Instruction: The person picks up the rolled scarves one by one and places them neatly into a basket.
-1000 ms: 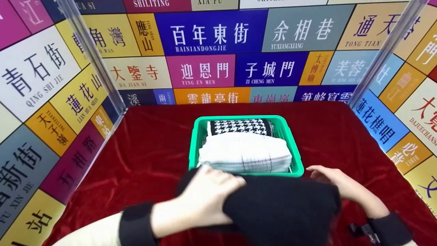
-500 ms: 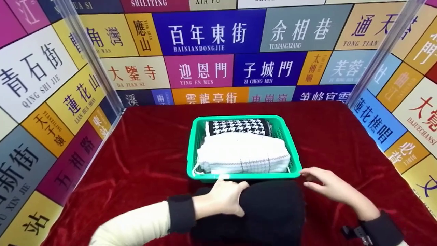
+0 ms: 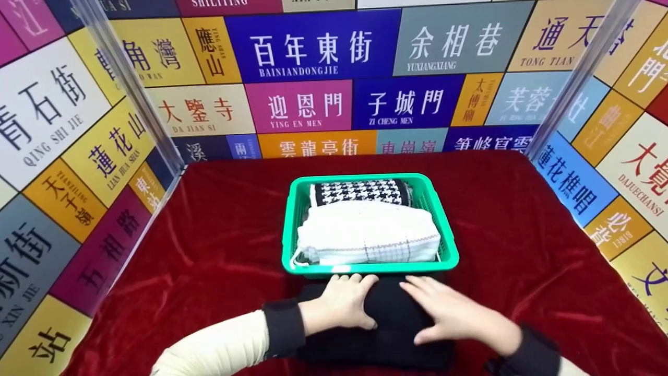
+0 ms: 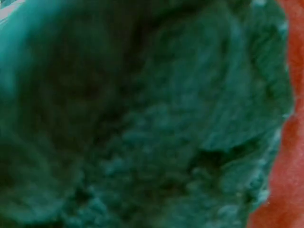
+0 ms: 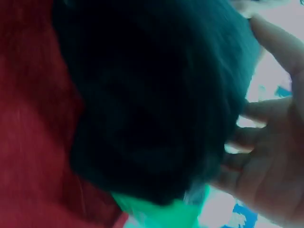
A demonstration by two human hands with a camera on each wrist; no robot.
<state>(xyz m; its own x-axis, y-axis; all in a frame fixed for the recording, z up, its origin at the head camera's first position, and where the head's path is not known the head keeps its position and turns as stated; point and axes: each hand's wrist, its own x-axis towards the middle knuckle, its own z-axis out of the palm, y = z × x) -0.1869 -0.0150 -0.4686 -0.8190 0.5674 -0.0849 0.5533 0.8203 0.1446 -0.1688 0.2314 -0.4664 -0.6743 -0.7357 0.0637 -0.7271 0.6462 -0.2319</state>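
Note:
In the head view, a folded black cloth (image 3: 389, 334) lies flat in front of a green basket (image 3: 450, 245). My left hand (image 3: 342, 303) rests on its left part, thumb spread. On the right part lies my right hand (image 3: 451, 310), fingers stretched forward. Both sets of fingertips are near the basket's front rim. The cloth fills most of the left wrist view, with no fingers discernible there. In the right wrist view the right hand (image 5: 270, 142) is beside the dark cloth (image 5: 156, 104), its fingertips at the edge. Inside the basket are a white checked cloth (image 3: 368, 230) and a black-and-white houndstooth cloth (image 3: 362, 192).
A dark red velvet cover (image 3: 224, 230) spreads under everything. Panels printed with place names (image 3: 313, 47) stand at the back and sides. Clear upright posts (image 3: 141, 89) mark the back corners.
The black cloth has come down from my left hand's grip and lies folded flatter before the basket. My right hand has moved left from beside the basket onto the cloth.

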